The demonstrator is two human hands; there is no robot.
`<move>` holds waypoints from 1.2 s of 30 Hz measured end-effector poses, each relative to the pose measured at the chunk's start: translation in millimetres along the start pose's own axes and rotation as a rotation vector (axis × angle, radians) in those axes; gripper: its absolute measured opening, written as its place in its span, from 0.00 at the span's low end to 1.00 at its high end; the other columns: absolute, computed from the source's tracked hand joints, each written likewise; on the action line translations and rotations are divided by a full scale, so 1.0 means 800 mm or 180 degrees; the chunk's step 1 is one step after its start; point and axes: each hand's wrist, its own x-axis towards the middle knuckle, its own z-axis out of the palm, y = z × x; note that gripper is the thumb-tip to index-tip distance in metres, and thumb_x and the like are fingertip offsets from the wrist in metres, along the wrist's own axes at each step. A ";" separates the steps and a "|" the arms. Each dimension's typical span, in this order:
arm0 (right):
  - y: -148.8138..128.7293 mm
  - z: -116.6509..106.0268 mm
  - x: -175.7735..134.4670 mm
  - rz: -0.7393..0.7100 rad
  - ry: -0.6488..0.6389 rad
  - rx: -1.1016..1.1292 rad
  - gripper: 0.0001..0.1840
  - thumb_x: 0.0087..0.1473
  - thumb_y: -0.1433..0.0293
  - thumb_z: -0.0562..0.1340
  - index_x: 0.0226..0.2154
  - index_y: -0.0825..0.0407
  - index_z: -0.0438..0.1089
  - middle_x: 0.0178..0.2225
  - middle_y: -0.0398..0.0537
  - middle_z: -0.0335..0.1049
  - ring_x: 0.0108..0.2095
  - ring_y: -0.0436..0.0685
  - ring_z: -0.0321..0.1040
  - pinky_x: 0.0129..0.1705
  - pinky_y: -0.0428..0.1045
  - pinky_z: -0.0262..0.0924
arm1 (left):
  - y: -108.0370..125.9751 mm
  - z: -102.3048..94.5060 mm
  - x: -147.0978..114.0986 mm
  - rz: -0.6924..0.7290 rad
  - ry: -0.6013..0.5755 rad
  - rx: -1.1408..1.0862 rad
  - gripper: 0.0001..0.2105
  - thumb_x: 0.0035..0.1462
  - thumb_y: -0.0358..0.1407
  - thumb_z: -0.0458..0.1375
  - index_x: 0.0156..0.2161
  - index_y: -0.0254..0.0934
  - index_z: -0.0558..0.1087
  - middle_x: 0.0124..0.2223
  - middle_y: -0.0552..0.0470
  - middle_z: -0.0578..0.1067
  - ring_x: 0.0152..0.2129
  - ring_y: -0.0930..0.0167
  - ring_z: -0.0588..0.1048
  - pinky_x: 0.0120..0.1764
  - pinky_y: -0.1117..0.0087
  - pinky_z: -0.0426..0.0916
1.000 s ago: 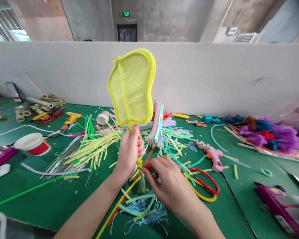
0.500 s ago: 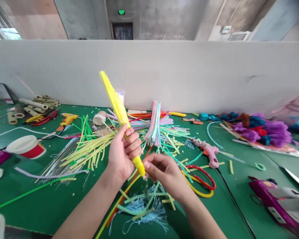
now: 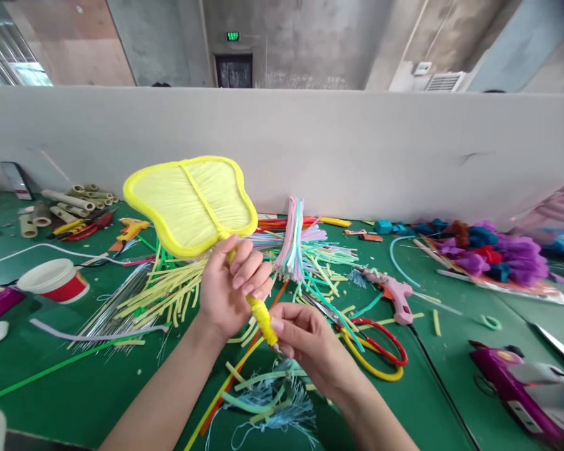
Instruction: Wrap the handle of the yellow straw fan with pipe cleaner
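A yellow hand fan (image 3: 178, 203), with a lobed fuzzy rim, a centre rib and pale fabric, tilts up to the left above the table. My left hand (image 3: 228, 291) is closed around the upper part of its handle. At the handle's lower end, which is wrapped in yellow, the fingers of my right hand (image 3: 313, 338) pinch; a small metal piece shows at the tip there. Just below lie light blue tassels (image 3: 289, 407) and green pipe cleaner pieces. Right of my right hand are scissors with red and yellow handles (image 3: 401, 359).
A pipe cleaner bundle (image 3: 291, 241) stands behind my hands. Cut yellow-green pieces (image 3: 169, 291) and thin wires spread left, near a paper cup (image 3: 51, 282) and a yellow glue gun (image 3: 130, 230). Rightward are a pink glue gun (image 3: 399, 297), purple device (image 3: 502, 382) and coloured bunches (image 3: 521, 254).
The fan has turned from edge-on to showing its broad face, swinging lower and leftward. Both hands keep hold of the handle. The camera view has tilted slightly up.
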 end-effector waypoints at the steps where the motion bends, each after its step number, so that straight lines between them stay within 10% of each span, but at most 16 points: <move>1: -0.003 -0.001 -0.001 -0.0090 0.0130 -0.0407 0.16 0.50 0.59 0.71 0.29 0.55 0.72 0.20 0.38 0.63 0.19 0.46 0.52 0.24 0.45 0.44 | -0.001 0.003 0.001 0.0005 0.0184 0.0279 0.19 0.64 0.38 0.54 0.22 0.38 0.57 0.17 0.60 0.57 0.14 0.78 0.59 0.20 0.76 0.64; 4: -0.004 -0.005 -0.003 -0.0642 0.0739 -0.1984 0.12 0.56 0.61 0.65 0.33 0.54 0.72 0.23 0.42 0.67 0.24 0.50 0.59 0.28 0.47 0.51 | -0.007 0.008 0.006 0.0325 0.0863 0.0990 0.10 0.62 0.38 0.59 0.31 0.36 0.68 0.28 0.56 0.69 0.22 0.76 0.68 0.26 0.75 0.69; 8: 0.003 -0.010 -0.001 -0.1326 0.1240 -0.3275 0.10 0.60 0.64 0.62 0.35 0.53 0.75 0.25 0.45 0.73 0.28 0.54 0.64 0.33 0.49 0.55 | -0.016 0.008 0.007 0.0802 0.1109 0.1190 0.08 0.61 0.37 0.62 0.35 0.36 0.69 0.25 0.60 0.60 0.19 0.79 0.60 0.22 0.79 0.62; 16: -0.008 -0.010 -0.001 -0.0509 0.0176 -0.1805 0.15 0.58 0.62 0.66 0.25 0.54 0.73 0.22 0.42 0.72 0.24 0.49 0.64 0.28 0.44 0.55 | -0.009 0.011 0.002 0.0313 0.0912 0.0760 0.14 0.69 0.35 0.51 0.29 0.35 0.63 0.22 0.64 0.47 0.14 0.81 0.43 0.15 0.80 0.40; 29: 0.024 0.006 0.004 0.0455 -0.0444 0.0874 0.21 0.46 0.55 0.74 0.23 0.56 0.76 0.17 0.39 0.63 0.19 0.44 0.50 0.27 0.44 0.51 | 0.004 0.001 -0.004 0.0049 0.0355 -0.0801 0.16 0.70 0.37 0.47 0.27 0.39 0.56 0.19 0.65 0.42 0.11 0.81 0.40 0.11 0.80 0.37; 36: 0.022 0.011 0.002 -0.0103 0.0139 -0.0045 0.19 0.48 0.56 0.73 0.25 0.55 0.74 0.23 0.43 0.68 0.22 0.46 0.56 0.27 0.44 0.48 | 0.005 0.006 0.000 -0.0009 0.0573 0.0188 0.16 0.65 0.37 0.55 0.25 0.37 0.60 0.19 0.62 0.56 0.11 0.81 0.54 0.12 0.83 0.51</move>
